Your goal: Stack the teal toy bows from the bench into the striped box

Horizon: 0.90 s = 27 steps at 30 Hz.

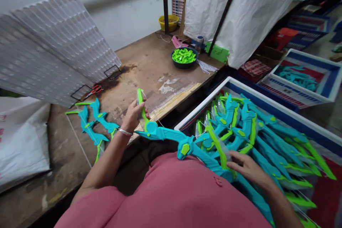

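A turquoise toy bow [167, 133] with lime-green limb ends lies across the front of my body. My left hand [133, 114] is closed around its left green limb, which points up. At the other end, the fingers of my right hand [247, 168] close on the right green limb, where some clear plastic film shows. A thin white string runs from the left tip. On the table to the left lie more toy bows [92, 128] of the same kind, one with its string stretched out. Many like it are piled in the crate at my right.
The wooden table [144, 60] bears orange-handled scissors [93, 91], a dark bowl [184, 65] of green parts, white strings [207, 67] and white plastic racks [61, 39]. A large crate [200, 108] stands at right, another crate [307, 94] behind. A white sack [24, 139] is at left.
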Motion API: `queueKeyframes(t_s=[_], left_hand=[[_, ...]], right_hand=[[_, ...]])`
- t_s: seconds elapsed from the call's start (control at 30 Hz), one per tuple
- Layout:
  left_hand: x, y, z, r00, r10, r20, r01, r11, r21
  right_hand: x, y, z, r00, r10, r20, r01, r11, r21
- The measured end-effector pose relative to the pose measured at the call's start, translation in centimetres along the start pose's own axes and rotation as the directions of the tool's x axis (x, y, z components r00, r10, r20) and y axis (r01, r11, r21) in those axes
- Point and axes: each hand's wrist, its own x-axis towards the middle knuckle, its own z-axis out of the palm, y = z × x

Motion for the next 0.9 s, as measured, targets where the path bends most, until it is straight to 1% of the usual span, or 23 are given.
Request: queueKeyframes(t_s=[0.03, 0.07, 0.1, 0.13, 0.17, 0.2, 0.23, 0.27, 0.33, 0.4, 0.47, 0.53, 0.6, 0.63, 0.7, 0.77, 0.8, 0.9], left_hand=[[-0.1, 0.0, 0.5, 1.0, 0.01, -0.002, -0.01, 1.0, 0.006], [-0.2, -0.1, 1.1, 1.0, 0.021, 0.002, -0.021, 1.0, 0.011], [-0.4, 0.0, 1.8, 0.999, 0.032, 0.013, -0.032, 0.999, 0.014], [-0.6, 0.0, 2.5, 0.999, 0.042, 0.032, -0.042, 0.999, 0.012], [-0.8, 0.0, 3.3, 0.997, 0.051, 0.062, -0.051, 0.999, 0.005], [-1.1, 0.1, 4.1, 0.993, 0.061, 0.097, -0.061, 0.998, -0.006], [-1.4, 0.3, 4.8, 0.988, 0.075, 0.131, -0.074, 0.997, -0.019], [-1.7, 0.4, 5.4, 0.982, 0.093, 0.163, -0.089, 0.996, -0.031], [-2.3, 0.9, 6.3, 0.97, 0.122, 0.211, -0.114, 0.992, -0.049], [-2.7, 1.4, 6.6, 0.96, 0.14, 0.242, -0.132, 0.99, -0.052], [-3.0, 1.8, 6.4, 0.954, 0.15, 0.261, -0.142, 0.989, -0.047], [-3.1, 1.9, 6.0, 0.949, 0.154, 0.274, -0.151, 0.988, -0.029], [-3.2, 1.8, 5.7, 0.948, 0.154, 0.278, -0.16, 0.987, -0.001], [-3.3, 1.8, 5.5, 0.949, 0.153, 0.276, -0.162, 0.987, 0.009], [-3.3, 1.8, 5.4, 0.951, 0.159, 0.265, -0.17, 0.985, 0.019], [-3.4, 1.9, 5.4, 0.951, 0.169, 0.259, -0.185, 0.982, 0.039], [-3.4, 2.1, 5.4, 0.95, 0.172, 0.262, -0.193, 0.979, 0.059], [-3.3, 2.7, 5.5, 0.946, 0.148, 0.29, -0.19, 0.974, 0.123]], right_hand=[[0.6, -1.2, -0.4, 0.992, -0.086, -0.095, 0.077, 0.993, -0.094], [1.1, -2.8, -0.4, 0.953, -0.192, -0.236, 0.149, 0.971, -0.188], [1.6, -4.7, 0.0, 0.873, -0.309, -0.377, 0.21, 0.936, -0.282], [2.0, -6.8, 0.8, 0.79, -0.419, -0.447, 0.27, 0.893, -0.359], [2.5, -9.2, 1.9, 0.757, -0.514, -0.404, 0.361, 0.843, -0.398], [3.0, -11.5, 3.2, 0.75, -0.584, -0.309, 0.458, 0.797, -0.395], [3.6, -13.6, 4.6, 0.758, -0.624, -0.192, 0.531, 0.76, -0.375], [4.3, -15.5, 6.0, 0.774, -0.627, -0.085, 0.569, 0.748, -0.341], [5.8, -18.1, 8.4, 0.826, -0.557, 0.089, 0.559, 0.785, -0.267], [7.3, -19.1, 10.0, 0.872, -0.432, 0.23, 0.478, 0.853, -0.21], [8.3, -19.1, 10.8, 0.881, -0.332, 0.336, 0.401, 0.902, -0.159], [8.7, -18.9, 11.1, 0.873, -0.284, 0.395, 0.352, 0.929, -0.111], [8.5, -18.9, 11.3, 0.869, -0.243, 0.431, 0.312, 0.945, -0.096], [8.2, -19.1, 11.4, 0.871, -0.214, 0.442, 0.292, 0.949, -0.116], [7.6, -19.8, 11.9, 0.901, -0.156, 0.404, 0.266, 0.935, -0.233], [7.1, -20.7, 12.3, 0.933, -0.129, 0.336, 0.254, 0.898, -0.361], [6.9, -21.1, 12.4, 0.941, -0.119, 0.318, 0.246, 0.884, -0.397], [6.6, -21.9, 12.6, 0.933, -0.075, 0.352, 0.225, 0.885, -0.408]])
